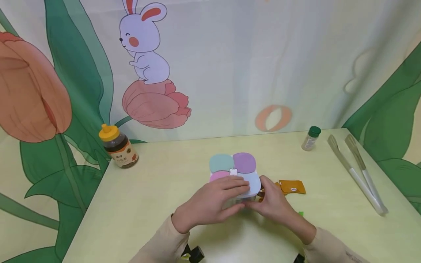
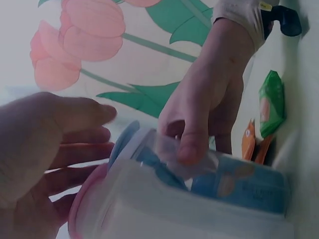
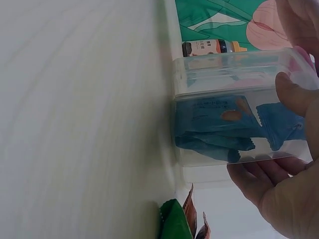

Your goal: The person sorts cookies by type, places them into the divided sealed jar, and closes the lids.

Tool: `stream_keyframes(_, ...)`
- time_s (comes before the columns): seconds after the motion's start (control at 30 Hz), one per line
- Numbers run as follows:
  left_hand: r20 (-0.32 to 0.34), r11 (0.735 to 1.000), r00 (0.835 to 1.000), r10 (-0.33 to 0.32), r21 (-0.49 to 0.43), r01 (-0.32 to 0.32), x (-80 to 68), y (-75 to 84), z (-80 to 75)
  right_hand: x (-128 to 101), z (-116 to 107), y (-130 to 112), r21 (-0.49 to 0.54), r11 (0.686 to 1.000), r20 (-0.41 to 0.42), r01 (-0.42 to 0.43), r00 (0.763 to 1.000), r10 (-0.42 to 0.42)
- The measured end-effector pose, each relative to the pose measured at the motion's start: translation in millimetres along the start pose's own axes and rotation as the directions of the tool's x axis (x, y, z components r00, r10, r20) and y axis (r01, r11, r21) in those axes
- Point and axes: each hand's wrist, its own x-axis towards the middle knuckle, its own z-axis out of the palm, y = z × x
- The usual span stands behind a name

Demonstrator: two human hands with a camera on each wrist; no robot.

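Observation:
A clear storage box [image 3: 224, 55] stands on the table, topped with mint, purple, pink and pale blue lids [image 1: 245, 162]. Blue wrapped packets [image 3: 214, 117] show through its wall. My left hand [image 1: 215, 201] lies over the pink and pale blue lids, its fingers stretched across them. At the near right corner, my right hand [image 1: 274, 202] grips the box between thumb and fingers, just under the pale blue lid. In the left wrist view that lid [image 2: 124, 142] stands tilted up along its edge.
Orange packets [image 1: 292, 186] lie right of the box, and a green packet [image 2: 271, 102] is near them. A yellow-capped bottle [image 1: 123, 153] stands at the left. At the right are a small green-capped jar [image 1: 310, 138] and two long pale-handled utensils [image 1: 365, 175].

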Motion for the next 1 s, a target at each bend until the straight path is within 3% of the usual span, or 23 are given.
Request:
stream_keyframes(0.13,-0.062,0.984,0.997,-0.056,-0.175,0.044,-8.4,-10.0,-7.0,0,-2,0,0.022,1.0,0.0,-0.001,1.0,0.001)
stream_keyframes(0.27,-0.123,0.95,0.981,-0.147,-0.293,0.106,-17.4,-21.8,-13.0,0,-2,1,0.026,1.0,0.011,-0.009,1.0,0.009)
stream_keyframes(0.57,-0.191,0.889,0.929,-0.318,-0.402,0.222,-38.6,-44.1,-16.5,0,-2,0,0.049,0.998,0.029,-0.039,0.999,0.038)
stream_keyframes(0.7,-0.181,0.847,0.905,-0.386,-0.458,0.27,-47.5,-53.9,-14.0,1,-3,0,0.057,0.998,0.027,-0.036,0.999,0.034)
stream_keyframes(0.87,-0.106,0.751,0.875,-0.473,-0.567,0.338,-55.2,-63.9,-8.8,1,-3,0,0.061,0.997,0.029,-0.038,0.999,0.036)
stream_keyframes(1.0,-0.029,0.692,0.859,-0.51,-0.607,0.39,-57.8,-71.6,-0.8,0,-2,0,0.074,0.997,0.027,-0.038,0.999,0.036)
